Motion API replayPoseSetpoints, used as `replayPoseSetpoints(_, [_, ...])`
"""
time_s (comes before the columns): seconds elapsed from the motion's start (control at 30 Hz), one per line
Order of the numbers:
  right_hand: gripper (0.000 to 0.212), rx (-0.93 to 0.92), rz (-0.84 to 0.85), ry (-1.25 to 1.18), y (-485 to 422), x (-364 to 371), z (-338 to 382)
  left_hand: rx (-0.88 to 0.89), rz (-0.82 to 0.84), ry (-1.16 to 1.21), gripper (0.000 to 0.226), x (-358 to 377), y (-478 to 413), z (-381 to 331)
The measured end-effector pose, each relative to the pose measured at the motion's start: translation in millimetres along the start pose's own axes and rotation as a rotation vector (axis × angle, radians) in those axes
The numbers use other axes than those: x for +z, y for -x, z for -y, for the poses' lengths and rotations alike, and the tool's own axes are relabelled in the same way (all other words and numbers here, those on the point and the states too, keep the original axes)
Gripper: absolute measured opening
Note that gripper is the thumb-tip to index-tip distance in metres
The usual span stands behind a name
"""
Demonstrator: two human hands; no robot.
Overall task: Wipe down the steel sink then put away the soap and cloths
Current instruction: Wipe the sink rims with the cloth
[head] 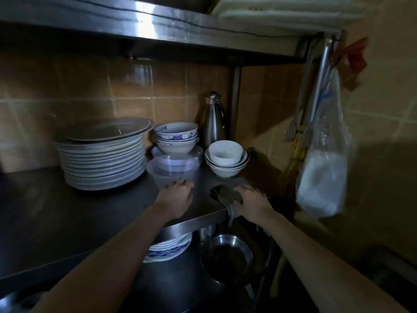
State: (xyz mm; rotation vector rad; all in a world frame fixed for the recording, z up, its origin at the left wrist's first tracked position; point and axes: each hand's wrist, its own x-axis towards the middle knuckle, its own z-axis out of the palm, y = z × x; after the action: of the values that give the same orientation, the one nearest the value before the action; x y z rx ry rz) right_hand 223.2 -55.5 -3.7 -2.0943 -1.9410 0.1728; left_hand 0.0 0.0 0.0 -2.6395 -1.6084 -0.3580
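dark cloth (225, 193) under right hand (252, 201), shelf (90, 213) corner

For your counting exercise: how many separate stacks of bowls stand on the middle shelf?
2: a blue-patterned stack beside the plates, and a white stack to its right, before the flask. Others may be hidden.

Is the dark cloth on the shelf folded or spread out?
Folded: the dark cloth sits bunched under the right hand, one end drooping over the shelf edge.
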Motion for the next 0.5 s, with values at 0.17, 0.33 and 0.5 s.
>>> replayPoseSetpoints(0.17, [0.048, 0.06, 0.035, -0.001, -26, 20, 7, 0.041, -0.001, 0.07, 0.028, 19, -25, 12])
replayPoseSetpoints(0.33, [0.059, 0.155, 0.106, 0.009, -45, 27, 2, 0.125, -0.027, 0.103, 0.028, 31, -40, 15])
replayPoseSetpoints(0.5, [0.047, 0.138, 0.075, 0.07, -54, 31, 0, 0.138, -0.021, 0.127, 0.027, 36, -47, 17])
